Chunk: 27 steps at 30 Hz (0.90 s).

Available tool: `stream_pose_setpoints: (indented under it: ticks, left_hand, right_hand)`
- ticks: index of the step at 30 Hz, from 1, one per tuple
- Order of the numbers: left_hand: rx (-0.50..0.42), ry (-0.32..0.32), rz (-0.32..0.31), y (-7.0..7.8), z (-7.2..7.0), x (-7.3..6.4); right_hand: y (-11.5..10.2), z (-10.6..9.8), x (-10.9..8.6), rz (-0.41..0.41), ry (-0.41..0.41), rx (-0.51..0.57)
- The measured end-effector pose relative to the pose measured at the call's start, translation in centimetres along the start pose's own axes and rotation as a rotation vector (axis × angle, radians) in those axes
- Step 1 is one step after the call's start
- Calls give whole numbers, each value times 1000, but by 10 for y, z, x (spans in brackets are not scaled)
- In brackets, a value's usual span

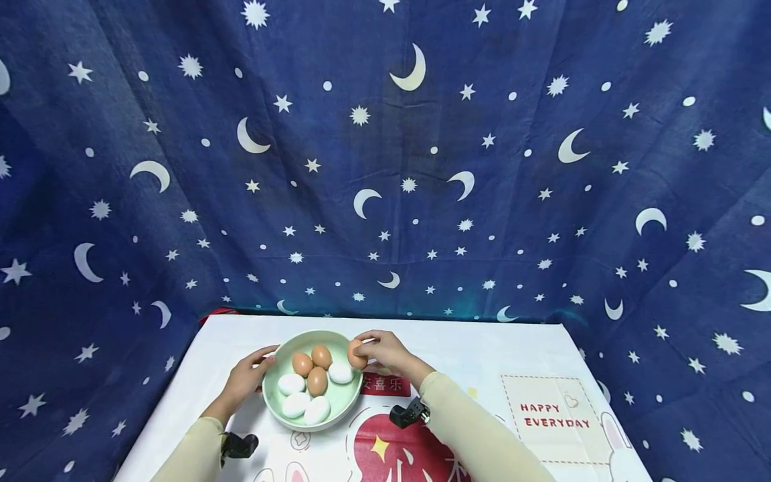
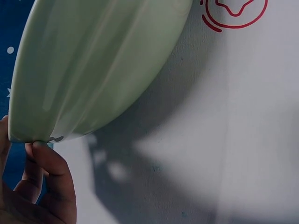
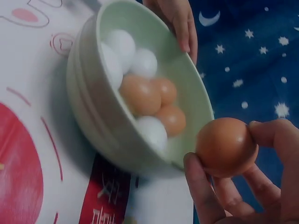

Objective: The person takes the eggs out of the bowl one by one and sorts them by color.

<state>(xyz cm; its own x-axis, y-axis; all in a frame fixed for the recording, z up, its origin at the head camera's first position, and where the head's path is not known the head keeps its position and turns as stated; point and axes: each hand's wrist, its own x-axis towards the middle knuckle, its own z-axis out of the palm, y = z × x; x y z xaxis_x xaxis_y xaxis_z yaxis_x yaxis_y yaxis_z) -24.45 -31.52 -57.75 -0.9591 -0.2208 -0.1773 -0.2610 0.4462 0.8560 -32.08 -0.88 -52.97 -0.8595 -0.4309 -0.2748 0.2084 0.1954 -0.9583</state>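
Bowl (image 1: 338, 396), pale green and round, sits on the counter (image 1: 458, 355) just short of its far edge, with a starry curtain (image 1: 325, 201) rising beyond. A broad stretch of printed white surface runs from it to the right edge, crossed by the right forearm (image 1: 482, 425); the left margin is narrower. The grip of the left hand (image 1: 245, 378) pinches the left rim between thumb and fingers. The right hand (image 1: 387, 351) has its grip drawn in to the width of one brown egg (image 1: 356, 355), held at the right rim; whether egg and rim touch is hard to say. Inside, three more brown eggs (image 1: 316, 381) and four white eggs (image 1: 296, 405) lie close together. The counter's near edge falls outside the head view. The left wrist view shows the outer wall, the hand cut off at the corner; in the right, the eggs inside overlap, slightly blurred.
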Motion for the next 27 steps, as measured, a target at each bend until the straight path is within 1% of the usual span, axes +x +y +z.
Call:
stream_pose_setpoints:
  ticks: [3, 7, 12, 15, 17, 21, 24, 27]
  left_hand:
    - [4, 3, -5, 0, 1, 1]
    - [2, 2, 1, 0, 1, 1]
    - [0, 1, 1, 1, 0, -1]
    - [2, -2, 7, 0, 0, -1]
    - [-4, -5, 11, 0, 1, -1]
    - [-17, -1, 14, -1, 1, 0]
    - [-12, 1, 11, -3, 1, 0]
    - [-9, 5, 3, -5, 1, 1]
  right_hand:
    - [4, -16, -2, 15, 24, 0]
    - [12, -38, -6, 15, 57, -3]
    - [24, -58, -10, 12, 76, 21]
    - [32, -67, -11, 27, 90, 36]
    - [37, -73, -12, 35, 109, 22]
    - [47, -83, -15, 56, 166, -34]
    - [56, -89, -17, 62, 208, -51]
    - [66, -95, -18, 51, 259, -51]
